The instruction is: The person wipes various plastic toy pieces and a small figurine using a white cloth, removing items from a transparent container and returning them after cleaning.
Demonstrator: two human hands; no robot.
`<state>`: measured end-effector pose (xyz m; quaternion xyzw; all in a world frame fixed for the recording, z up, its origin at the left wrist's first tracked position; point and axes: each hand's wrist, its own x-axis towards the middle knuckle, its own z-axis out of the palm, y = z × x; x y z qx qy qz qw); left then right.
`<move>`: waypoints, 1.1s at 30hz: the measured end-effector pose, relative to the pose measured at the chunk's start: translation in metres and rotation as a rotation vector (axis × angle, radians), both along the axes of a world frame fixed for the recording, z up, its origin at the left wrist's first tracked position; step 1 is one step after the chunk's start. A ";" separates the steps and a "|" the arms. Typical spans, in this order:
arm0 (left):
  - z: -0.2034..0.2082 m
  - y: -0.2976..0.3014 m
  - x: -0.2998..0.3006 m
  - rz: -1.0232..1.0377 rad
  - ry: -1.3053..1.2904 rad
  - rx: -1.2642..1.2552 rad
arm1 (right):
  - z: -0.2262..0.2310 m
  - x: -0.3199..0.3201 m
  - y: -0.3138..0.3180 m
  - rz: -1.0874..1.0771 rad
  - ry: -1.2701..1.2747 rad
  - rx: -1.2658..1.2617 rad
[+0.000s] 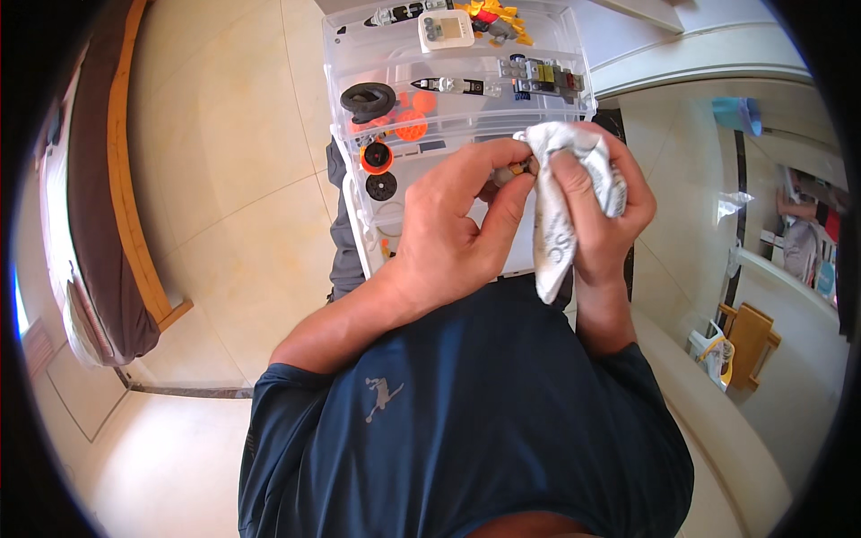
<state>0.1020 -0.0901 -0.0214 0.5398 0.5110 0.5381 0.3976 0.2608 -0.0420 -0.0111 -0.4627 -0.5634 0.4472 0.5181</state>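
My left hand (448, 220) pinches a small greyish toy piece (508, 173) between thumb and fingertips; much of the piece is hidden. A white cloth (553, 255) with grey print is bunched in my right hand (599, 247), one corner hanging down. The cloth's upper edge meets my left fingertips beside the piece. Both hands are above the near part of a clear plastic box (466, 54). On it, left of my hands, lie a black rubber tyre (368, 103), an orange perforated disc (412, 125) and an orange-and-black round part (377, 158).
Farther back on the box are a toy ship (448, 86), a brick-built vehicle (543, 73), a white device with a display (446, 30) and a yellow-and-red toy figure (495, 22). A wood-edged bed (130, 193) stands left; a wooden stool (750, 345) is at right.
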 end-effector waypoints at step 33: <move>-0.002 0.004 0.010 0.124 0.102 0.194 | 0.007 -0.004 -0.002 -0.037 0.181 -0.194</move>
